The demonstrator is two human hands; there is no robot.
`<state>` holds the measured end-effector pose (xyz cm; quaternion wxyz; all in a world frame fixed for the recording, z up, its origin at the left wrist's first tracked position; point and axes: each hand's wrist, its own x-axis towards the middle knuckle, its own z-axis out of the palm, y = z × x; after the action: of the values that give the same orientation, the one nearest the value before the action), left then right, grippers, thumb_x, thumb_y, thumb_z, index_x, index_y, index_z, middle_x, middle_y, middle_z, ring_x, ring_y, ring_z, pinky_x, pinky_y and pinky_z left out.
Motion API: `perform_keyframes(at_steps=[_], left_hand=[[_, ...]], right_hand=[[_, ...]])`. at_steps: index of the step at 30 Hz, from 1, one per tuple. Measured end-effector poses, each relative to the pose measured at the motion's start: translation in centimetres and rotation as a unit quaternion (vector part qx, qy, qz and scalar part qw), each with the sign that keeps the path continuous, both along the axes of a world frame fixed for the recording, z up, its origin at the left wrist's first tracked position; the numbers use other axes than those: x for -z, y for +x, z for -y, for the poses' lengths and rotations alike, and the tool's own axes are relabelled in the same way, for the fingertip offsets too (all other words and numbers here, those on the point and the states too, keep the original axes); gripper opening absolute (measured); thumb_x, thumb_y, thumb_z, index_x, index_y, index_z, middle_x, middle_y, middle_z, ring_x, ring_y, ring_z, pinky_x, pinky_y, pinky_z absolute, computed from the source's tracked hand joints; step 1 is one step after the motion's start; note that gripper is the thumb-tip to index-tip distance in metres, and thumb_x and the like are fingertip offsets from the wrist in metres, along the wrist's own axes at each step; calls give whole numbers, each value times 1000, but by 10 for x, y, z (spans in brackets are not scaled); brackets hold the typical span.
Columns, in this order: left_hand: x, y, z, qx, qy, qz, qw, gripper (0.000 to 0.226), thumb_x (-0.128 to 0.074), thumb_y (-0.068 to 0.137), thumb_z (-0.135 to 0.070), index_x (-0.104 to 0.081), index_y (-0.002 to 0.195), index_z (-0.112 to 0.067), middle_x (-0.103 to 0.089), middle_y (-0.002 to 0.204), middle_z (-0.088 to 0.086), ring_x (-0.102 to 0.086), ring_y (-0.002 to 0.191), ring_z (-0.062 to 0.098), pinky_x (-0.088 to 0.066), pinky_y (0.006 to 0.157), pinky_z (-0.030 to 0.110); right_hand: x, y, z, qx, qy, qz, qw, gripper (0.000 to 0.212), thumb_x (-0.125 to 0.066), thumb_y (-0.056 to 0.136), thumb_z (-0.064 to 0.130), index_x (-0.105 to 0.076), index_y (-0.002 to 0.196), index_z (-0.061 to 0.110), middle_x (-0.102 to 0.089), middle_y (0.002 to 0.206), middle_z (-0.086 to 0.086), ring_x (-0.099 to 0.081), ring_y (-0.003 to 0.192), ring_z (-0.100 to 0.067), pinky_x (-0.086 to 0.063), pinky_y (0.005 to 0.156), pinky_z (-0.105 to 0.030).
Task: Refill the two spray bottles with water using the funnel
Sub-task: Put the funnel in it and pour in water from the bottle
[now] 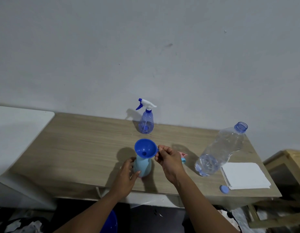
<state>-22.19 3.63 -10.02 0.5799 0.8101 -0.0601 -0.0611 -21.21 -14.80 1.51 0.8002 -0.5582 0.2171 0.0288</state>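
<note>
While the left hand (126,177) grips the pale bottle (143,165) near the front edge of the table (78,140), the right hand (169,159) pinches the handle of the funnel (145,148) set in its neck. Another spray bottle (146,122), head on, stands at 12 o'clock; the uncapped water bottle (220,150) stands at 3 o'clock. Likely hazards: a loosely seated funnel could tip when released, and a hasty pour could overflow its narrow spout.

Table (81,135): matt wood-grain surface. Funnel (145,148): glossy blue plastic. 2 spray bottles: 1 clear (145,122), 1 opaque matt (143,166). Water bottle (220,148): clear plastic. Napkins (245,175): matt white paper.
</note>
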Motion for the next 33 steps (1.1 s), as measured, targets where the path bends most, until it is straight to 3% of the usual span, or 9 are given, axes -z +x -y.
perform_keyframes(at_steps=[6, 9, 13, 17, 19, 21, 23, 26, 33], left_hand=[[-13, -7, -1, -31, -30, -14, 999, 41, -63, 95, -18, -46, 120, -45, -57, 128, -15, -62, 107, 5, -53, 86, 22], [-34, -5, -1, -94, -77, 12, 993, 31, -60, 91, -39, -50, 120, -43, -64, 122, -4, -63, 101, 9, -53, 80, 25], [-59, 2, -1, -71, -107, 50, 990, 62, -69, 70, -55, -49, 128, -43, -63, 119, -10, -65, 99, 14, -53, 77, 32], [-76, 13, 6, -42, -37, 92, 994, 100, -84, 52, -56, -44, 140, -30, -57, 128, -14, -60, 107, 4, -47, 86, 24], [-81, 17, 8, -37, -21, 95, 995, 107, -87, 48, -58, -44, 140, -27, -55, 127, -15, -58, 107, -1, -45, 87, 22], [-84, 19, 11, -35, -7, 100, 994, 103, -92, 50, -51, -47, 139, -25, -55, 126, -13, -57, 106, -3, -46, 88, 24], [-87, 19, 13, -42, 8, 107, 993, 91, -95, 56, -36, -51, 134, -25, -56, 125, -11, -56, 103, -7, -47, 89, 26], [-89, 19, 13, -44, 23, 114, 992, 79, -95, 57, -30, -52, 123, -38, -56, 122, -12, -55, 102, -9, -46, 88, 23], [-90, 19, 14, -49, 32, 107, 993, 75, -94, 59, -33, -50, 119, -43, -54, 121, -16, -55, 101, -10, -44, 85, 17]], right_hand=[[3, -2, 2, 8, -5, -2, 1000, 15, -53, 100, 3, -66, 103, -4, -62, 71, -13, -56, 59, -17, -55, 69, -32], [4, -4, 6, 28, -14, 2, 1000, 14, -56, 99, 7, -66, 104, -3, -66, 76, -13, -59, 64, -18, -56, 69, -31], [13, -20, 25, 121, -78, 27, 989, 11, -58, 98, 11, -67, 98, 4, -67, 81, -10, -61, 71, -17, -55, 69, -30], [15, -51, 62, 306, -202, 51, 929, 6, -66, 92, 7, -61, 96, 6, -64, 82, -7, -59, 74, -19, -51, 68, -20], [11, -58, 82, 386, -212, 55, 896, 25, -73, 87, 8, -53, 101, 11, -58, 92, -6, -54, 75, -15, -46, 68, -13], [6, -57, 105, 414, -235, 51, 878, 52, -83, 79, 17, -47, 117, 14, -54, 106, -7, -55, 86, -16, -49, 79, -21], [2, -50, 130, 400, -291, 34, 868, 84, -92, 67, 28, -42, 134, 13, -49, 122, -9, -53, 106, -23, -49, 92, -36], [-11, -40, 158, 319, -351, 30, 880, 106, -94, 61, 35, -34, 147, 20, -42, 139, -3, -45, 123, -19, -45, 100, -36], [-20, -34, 174, 253, -330, 90, 905, 62, -85, 76, 26, -45, 123, 23, -59, 127, -5, -58, 121, -25, -48, 100, -37]])
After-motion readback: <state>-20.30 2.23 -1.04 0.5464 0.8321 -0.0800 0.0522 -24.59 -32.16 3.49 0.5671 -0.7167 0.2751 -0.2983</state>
